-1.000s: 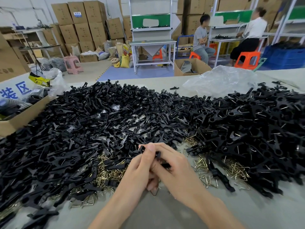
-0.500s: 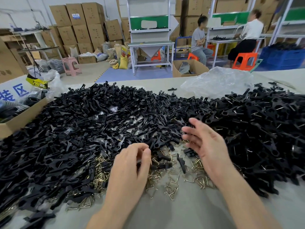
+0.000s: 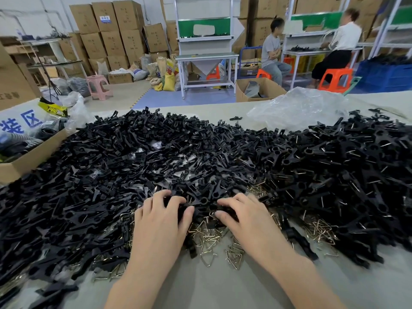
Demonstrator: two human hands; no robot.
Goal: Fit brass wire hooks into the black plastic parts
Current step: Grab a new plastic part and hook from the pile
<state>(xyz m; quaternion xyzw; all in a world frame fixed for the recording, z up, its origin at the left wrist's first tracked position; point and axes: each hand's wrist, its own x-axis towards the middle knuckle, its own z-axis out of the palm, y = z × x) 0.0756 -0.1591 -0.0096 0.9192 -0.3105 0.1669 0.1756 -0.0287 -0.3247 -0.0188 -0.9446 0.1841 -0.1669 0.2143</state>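
Observation:
A wide heap of black plastic parts [image 3: 124, 166] covers the table. The parts on the right side of the heap [image 3: 338, 166] show thin wire ends. Loose brass wire hooks [image 3: 209, 238] lie at the heap's near edge, between and below my hands. My left hand [image 3: 159, 224] lies palm down on that edge, fingers and thumb curled round black parts. A short gap to the right, my right hand [image 3: 244, 219] does the same, its thumb and fingertips dug into black parts. What lies under each palm is hidden.
A cardboard box [image 3: 29, 160] with bagged goods stands at the table's left edge. A crumpled clear plastic bag [image 3: 298, 108] lies at the back right. Bare grey table [image 3: 223, 288] runs along the front. Two people sit at benches far behind.
A second ago both hands held one black part together near the front. They then parted, the right hand opening over the right side of the heap. Now both have gone forward onto the heap's edge, fingers curled in.

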